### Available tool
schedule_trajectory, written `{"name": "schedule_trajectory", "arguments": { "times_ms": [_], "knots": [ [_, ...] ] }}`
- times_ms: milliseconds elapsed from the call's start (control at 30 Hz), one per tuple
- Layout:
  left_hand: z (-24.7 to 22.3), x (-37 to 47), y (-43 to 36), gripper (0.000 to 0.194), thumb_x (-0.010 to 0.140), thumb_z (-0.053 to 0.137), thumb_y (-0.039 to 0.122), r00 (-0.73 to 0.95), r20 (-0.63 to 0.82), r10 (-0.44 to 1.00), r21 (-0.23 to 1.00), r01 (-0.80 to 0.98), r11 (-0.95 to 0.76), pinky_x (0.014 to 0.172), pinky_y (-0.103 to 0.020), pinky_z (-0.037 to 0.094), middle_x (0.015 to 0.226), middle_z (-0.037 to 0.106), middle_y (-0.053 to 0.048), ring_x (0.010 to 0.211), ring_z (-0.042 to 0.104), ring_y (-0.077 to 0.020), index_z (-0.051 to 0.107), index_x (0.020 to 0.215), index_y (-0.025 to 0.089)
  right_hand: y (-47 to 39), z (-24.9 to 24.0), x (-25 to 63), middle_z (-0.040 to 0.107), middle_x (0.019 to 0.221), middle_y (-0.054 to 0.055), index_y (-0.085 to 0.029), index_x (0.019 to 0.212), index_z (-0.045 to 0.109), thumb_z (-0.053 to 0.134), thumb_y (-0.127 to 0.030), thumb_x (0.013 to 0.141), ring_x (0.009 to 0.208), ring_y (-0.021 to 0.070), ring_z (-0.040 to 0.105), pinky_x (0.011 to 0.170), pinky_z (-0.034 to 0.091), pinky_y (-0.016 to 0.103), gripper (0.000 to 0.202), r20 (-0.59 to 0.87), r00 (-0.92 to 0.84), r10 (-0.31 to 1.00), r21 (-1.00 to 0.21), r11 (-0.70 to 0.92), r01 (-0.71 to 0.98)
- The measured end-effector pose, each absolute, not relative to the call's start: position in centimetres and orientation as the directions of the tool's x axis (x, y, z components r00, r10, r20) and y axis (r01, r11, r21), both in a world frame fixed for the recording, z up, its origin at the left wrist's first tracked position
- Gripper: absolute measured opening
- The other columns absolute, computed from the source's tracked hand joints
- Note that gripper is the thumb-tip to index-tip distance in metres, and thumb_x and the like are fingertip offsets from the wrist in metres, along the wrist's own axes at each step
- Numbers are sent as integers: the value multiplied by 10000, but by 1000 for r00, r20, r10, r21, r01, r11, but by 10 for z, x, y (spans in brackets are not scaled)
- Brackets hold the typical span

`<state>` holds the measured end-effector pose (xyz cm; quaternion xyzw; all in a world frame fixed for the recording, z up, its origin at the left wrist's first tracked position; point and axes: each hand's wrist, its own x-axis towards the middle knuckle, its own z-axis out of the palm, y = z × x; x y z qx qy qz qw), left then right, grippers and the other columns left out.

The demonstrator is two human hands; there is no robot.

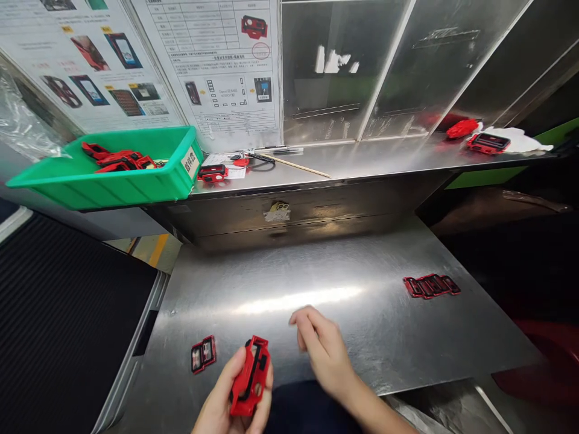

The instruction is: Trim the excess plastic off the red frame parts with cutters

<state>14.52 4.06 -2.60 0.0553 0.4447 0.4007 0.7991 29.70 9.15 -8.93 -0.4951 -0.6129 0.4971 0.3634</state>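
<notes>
My left hand [221,395] is wrapped round a red plastic housing [245,386] with a black inner rim, a long opening and a small round hole. The housing is tilted above the near part of the metal table, long side towards me. My right hand [322,349] is to the right of it, apart from it and slightly blurred. Its fingers are curled in, and nothing shows between them. Left of the held part, two red-and-black framed pieces [203,354] lie side by side on the table [353,259].
Several similar red frames [432,286] lie in a row at the table's right. On the shelf [380,160] stand a green bin [136,187] of red parts, a red housing [213,173], a thin wooden stick [296,166] and another housing [488,143] on white cloth. A black ribbed surface [67,319] borders the left.
</notes>
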Motion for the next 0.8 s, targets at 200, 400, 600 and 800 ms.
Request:
{"name": "schedule_trajectory", "arguments": {
  "times_ms": [200,400,600,800],
  "knots": [
    [-29,140,46,447,729,638,565,214,-647,732,502,-603,620,386,-172,203,340,385,45,327,262,-40,645,614,133,123,-181,303,652,953,135,-130,1009,627,508,-227,882,949,296,590,759,454,355,199,-338,-272,901,-554,43,831],
    [-29,141,45,453,715,649,569,183,-656,732,503,-617,605,379,-170,194,337,383,42,321,267,-37,644,603,130,109,-229,310,534,1274,110,-248,1311,469,413,50,792,1135,276,503,888,426,395,601,-364,-359,860,-453,173,875],
    [-31,142,47,460,693,665,578,190,-667,720,505,-596,625,378,-171,167,333,379,42,317,277,-37,639,589,130,114,-242,313,518,1295,91,-253,1169,569,472,6,842,1171,275,461,910,407,403,428,-317,-499,807,-457,331,826],
    [-28,143,48,469,674,680,586,145,-681,718,520,-594,614,381,-166,201,331,392,38,320,282,-39,634,570,131,123,-241,318,602,1098,145,-143,986,608,589,-63,801,1071,309,515,868,419,416,202,-280,-492,824,-495,315,810]
  ]
}}
